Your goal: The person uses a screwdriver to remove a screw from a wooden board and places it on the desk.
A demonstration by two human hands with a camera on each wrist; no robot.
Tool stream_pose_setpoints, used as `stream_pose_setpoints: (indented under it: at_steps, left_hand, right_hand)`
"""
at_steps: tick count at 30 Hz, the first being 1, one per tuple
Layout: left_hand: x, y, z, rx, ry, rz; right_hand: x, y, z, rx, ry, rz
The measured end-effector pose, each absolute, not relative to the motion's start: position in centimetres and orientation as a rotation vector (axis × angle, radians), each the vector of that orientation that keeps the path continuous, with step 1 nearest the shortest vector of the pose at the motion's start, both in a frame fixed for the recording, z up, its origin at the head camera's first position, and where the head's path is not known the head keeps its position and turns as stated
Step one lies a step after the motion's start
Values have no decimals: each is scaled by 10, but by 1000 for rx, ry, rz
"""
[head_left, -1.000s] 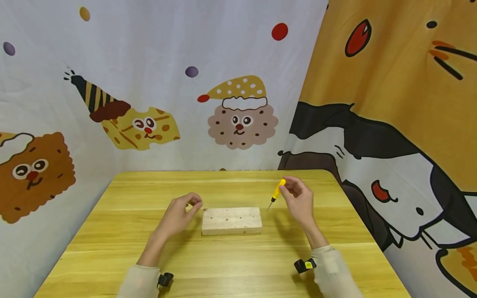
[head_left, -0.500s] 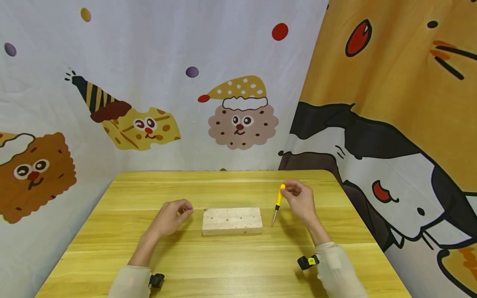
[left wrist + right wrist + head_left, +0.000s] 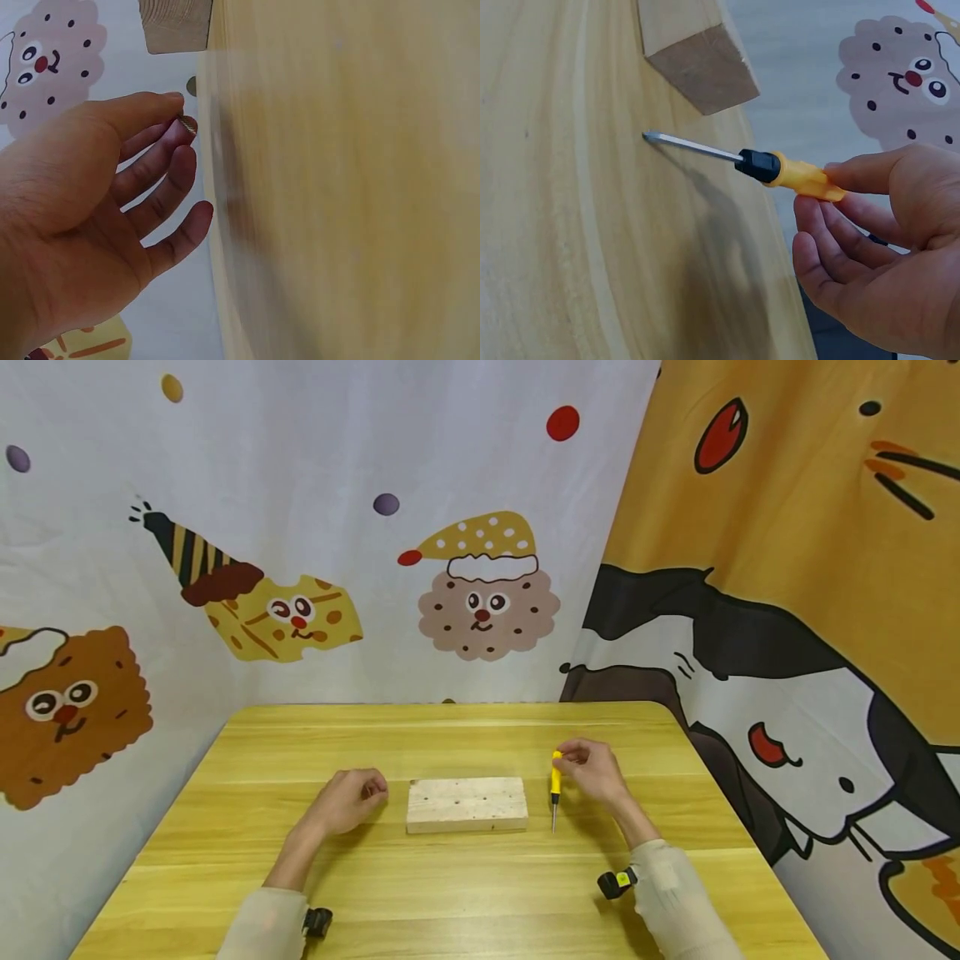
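Note:
A pale wooden block (image 3: 467, 803) with several small holes in its top lies mid-table. To its left, my left hand (image 3: 348, 802) pinches a small threaded screw (image 3: 187, 126) between thumb and index finger; much of the screw is hidden by the fingertips. On the block's right side, my right hand (image 3: 597, 772) holds a screwdriver (image 3: 556, 779) by the end of its yellow handle (image 3: 806, 180), using thumb and fingertips. Its metal shaft (image 3: 694, 145) points toward the near side, with the tip close over the tabletop. Both hands are apart from the block.
The wood-grain table (image 3: 465, 893) ends at a patterned cloth backdrop (image 3: 315, 443) behind it. More printed cloth (image 3: 787, 527) hangs along the right. Black wrist cameras (image 3: 317, 922) are strapped at both sleeves.
My left hand has drawn back leftward from the block, still with the screw. My right hand has come slightly nearer, and the screwdriver has swung so its tip points toward me.

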State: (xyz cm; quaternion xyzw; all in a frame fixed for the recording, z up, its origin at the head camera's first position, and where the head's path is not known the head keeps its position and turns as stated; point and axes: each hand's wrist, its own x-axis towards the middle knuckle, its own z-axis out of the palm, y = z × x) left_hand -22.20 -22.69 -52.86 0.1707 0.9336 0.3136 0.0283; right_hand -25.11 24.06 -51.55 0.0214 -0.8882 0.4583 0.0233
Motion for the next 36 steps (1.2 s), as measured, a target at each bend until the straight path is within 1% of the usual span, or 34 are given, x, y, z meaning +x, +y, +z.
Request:
stream_pose_setpoints:
  at_steps: [9, 19, 36]
  left_hand:
    - [-220, -226, -529, 543, 2838, 916]
    - [-221, -224, -528, 556, 2840, 899]
    - [-219, -224, -526, 513, 2766, 943]
  right_hand:
    - [-258, 244, -527, 96, -2817, 1403]
    - [-259, 246, -537, 124, -2910, 1278]
    - [-258, 244, -538, 201, -2966, 1226]
